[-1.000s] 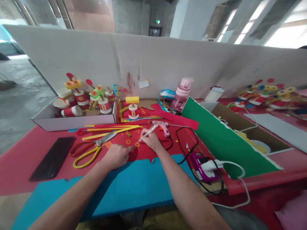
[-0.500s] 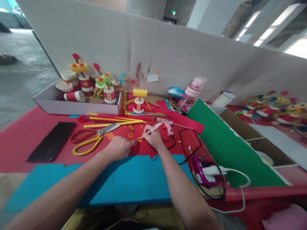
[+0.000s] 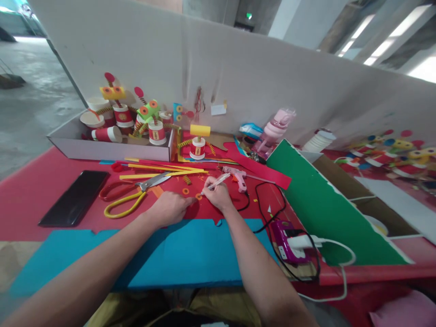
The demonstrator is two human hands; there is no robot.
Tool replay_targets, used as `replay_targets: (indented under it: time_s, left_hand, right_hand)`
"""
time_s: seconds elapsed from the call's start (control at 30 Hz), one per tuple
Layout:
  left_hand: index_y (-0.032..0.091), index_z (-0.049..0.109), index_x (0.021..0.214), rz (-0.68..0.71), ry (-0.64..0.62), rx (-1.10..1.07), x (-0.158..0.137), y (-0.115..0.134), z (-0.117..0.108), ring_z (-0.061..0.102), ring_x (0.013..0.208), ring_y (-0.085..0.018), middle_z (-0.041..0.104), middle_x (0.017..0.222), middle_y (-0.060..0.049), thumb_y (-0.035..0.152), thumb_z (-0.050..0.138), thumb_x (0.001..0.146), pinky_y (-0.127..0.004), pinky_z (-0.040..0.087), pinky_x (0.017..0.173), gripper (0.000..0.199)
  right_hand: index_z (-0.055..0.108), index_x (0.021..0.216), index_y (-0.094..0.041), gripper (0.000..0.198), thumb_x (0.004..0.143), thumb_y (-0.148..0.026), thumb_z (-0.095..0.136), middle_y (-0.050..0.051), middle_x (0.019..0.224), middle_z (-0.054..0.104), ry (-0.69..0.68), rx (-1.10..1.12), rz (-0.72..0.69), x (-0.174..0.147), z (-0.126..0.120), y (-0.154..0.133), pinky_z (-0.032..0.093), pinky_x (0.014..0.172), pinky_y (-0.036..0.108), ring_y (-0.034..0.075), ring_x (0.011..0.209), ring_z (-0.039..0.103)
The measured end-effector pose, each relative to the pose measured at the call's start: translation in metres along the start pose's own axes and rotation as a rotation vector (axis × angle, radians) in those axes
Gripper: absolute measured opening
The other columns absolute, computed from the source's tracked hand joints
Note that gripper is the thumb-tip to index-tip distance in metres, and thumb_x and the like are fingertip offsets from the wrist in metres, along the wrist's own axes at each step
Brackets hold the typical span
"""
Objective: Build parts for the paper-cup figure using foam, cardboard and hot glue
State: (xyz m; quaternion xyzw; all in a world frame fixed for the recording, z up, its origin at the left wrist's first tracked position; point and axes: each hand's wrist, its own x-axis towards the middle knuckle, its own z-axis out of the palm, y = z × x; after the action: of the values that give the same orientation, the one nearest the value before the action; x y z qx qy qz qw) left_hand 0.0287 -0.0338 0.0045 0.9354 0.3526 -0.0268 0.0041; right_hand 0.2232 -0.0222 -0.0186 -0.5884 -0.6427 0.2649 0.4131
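My right hand point(image 3: 218, 194) is closed on a clear pen point(image 3: 221, 179), its tip down at a small orange paper ring point(image 3: 199, 196) on the red tabletop. Beside that ring, on the left, my left hand point(image 3: 169, 208) rests on the table with its index finger stretched out to the ring's edge and its other fingers curled under. A second orange ring point(image 3: 185, 191) lies just beyond my left fingers. Past it is a short folded yellow paper spring point(image 3: 187, 180). Whether the pen is leaving a mark is too small to tell.
Scissors point(image 3: 124, 206), yellow paper strips point(image 3: 150, 175) and a black phone point(image 3: 74, 198) lie to the left. A pink glue gun point(image 3: 238, 176) and a purple power strip point(image 3: 289, 247) sit right. Behind stand a paper-cup figure point(image 3: 197, 149) and a box point(image 3: 112, 151) of similar figures.
Both hands keep almost the same place, with the pen still at the orange ring. The whole view has shifted very slightly.
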Motion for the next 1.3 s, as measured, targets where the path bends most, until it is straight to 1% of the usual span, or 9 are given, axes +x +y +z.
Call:
replay_targets:
  time_s: [0.2, 0.57, 0.77, 1.3]
  left_hand:
    - [0.025, 0.052, 0.130, -0.001, 0.001, 0.008, 0.0002, -0.0003, 0.0005, 0.066, 0.069, -0.022, 0.070, 0.076, -0.008, 0.018, 0.041, 0.081, -0.028, 0.043, 0.057, 0.050]
    - [0.026, 0.053, 0.128, -0.004, 0.010, -0.013, 0.0007, -0.0022, 0.0039, 0.066, 0.071, -0.022, 0.070, 0.079, -0.007, 0.018, 0.042, 0.081, -0.028, 0.043, 0.060, 0.049]
    - [0.025, 0.053, 0.128, 0.008, 0.004, 0.012, 0.0004, -0.0013, 0.0010, 0.066, 0.070, -0.022, 0.070, 0.077, -0.007, 0.019, 0.041, 0.082, -0.027, 0.042, 0.057, 0.048]
    - [0.026, 0.053, 0.128, 0.004, 0.010, 0.005, 0.0004, -0.0012, 0.0005, 0.067, 0.072, -0.022, 0.072, 0.080, -0.007, 0.019, 0.039, 0.082, -0.028, 0.043, 0.058, 0.048]
  right_hand:
    - [0.046, 0.059, -0.022, 0.009, 0.065, -0.020, 0.052, -0.006, 0.053, 0.049, -0.006, 0.005, 0.002, 0.0006, 0.0001, 0.0038, 0.033, 0.051, 0.023, 0.013, 0.053, 0.048]
    - [0.046, 0.059, -0.022, 0.009, 0.064, -0.021, 0.053, -0.005, 0.052, 0.049, -0.001, 0.006, -0.003, 0.0020, 0.0011, 0.0046, 0.034, 0.052, 0.023, 0.013, 0.053, 0.048]
    - [0.046, 0.059, -0.022, 0.008, 0.065, -0.021, 0.052, -0.005, 0.053, 0.050, -0.002, 0.005, -0.010, 0.0015, 0.0010, 0.0030, 0.034, 0.053, 0.023, 0.013, 0.055, 0.048]
    - [0.048, 0.061, -0.022, 0.007, 0.066, -0.021, 0.052, -0.005, 0.053, 0.051, -0.008, 0.042, 0.011, 0.0021, 0.0038, 0.0077, 0.034, 0.053, 0.022, 0.013, 0.055, 0.050]
